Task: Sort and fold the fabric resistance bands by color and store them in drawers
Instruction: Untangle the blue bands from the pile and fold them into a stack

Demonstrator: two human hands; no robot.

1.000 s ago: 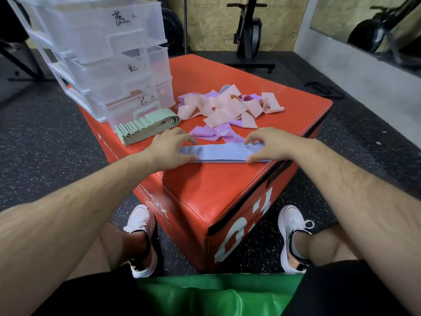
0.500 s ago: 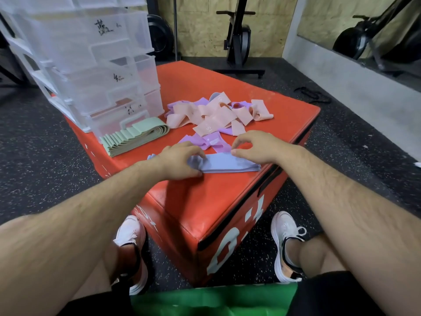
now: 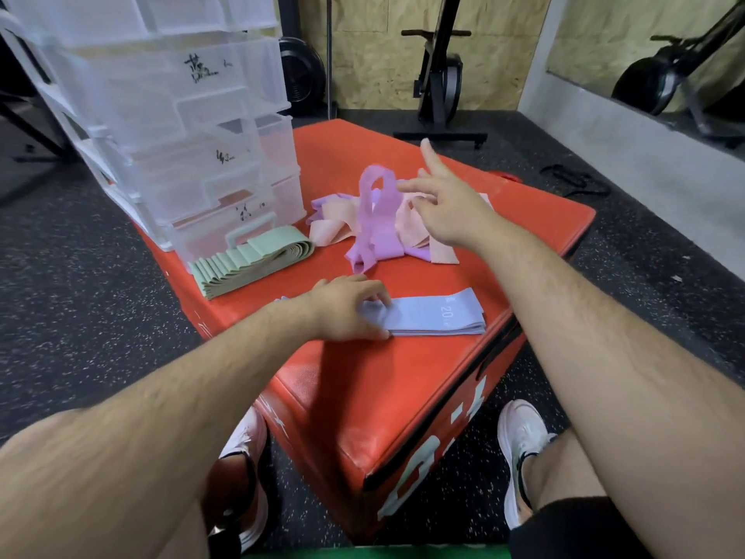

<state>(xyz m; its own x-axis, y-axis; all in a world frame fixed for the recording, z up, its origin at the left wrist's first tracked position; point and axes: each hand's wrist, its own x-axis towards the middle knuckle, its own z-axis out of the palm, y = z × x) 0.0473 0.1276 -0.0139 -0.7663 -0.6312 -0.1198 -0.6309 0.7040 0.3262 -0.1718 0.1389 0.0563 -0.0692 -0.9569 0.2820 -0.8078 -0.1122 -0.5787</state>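
Observation:
A stack of folded blue bands [image 3: 439, 316] lies near the front edge of the red box [image 3: 387, 397]. My left hand [image 3: 348, 308] rests on its left end with the fingers curled over the fabric. My right hand [image 3: 443, 203] is raised over the mixed pile of pink bands [image 3: 334, 227] and purple bands [image 3: 383, 244]. A purple band loop [image 3: 375, 195] stands lifted from the pile at my thumb, while my other fingers are spread. A fanned stack of folded green bands [image 3: 246, 264] lies in front of the clear plastic drawer unit [image 3: 193, 127], whose drawers are closed.
The drawer unit takes up the box's back left corner. Dark rubber gym floor surrounds the box. An exercise machine [image 3: 439, 86] stands behind it and a black strap [image 3: 576, 181] lies on the floor to the right. My knees and white shoes [image 3: 520, 445] flank the box's near corner.
My right hand has left the blue stack and risen over the mixed pile, where a purple loop now stands lifted. My left hand has stayed on the blue stack's left end.

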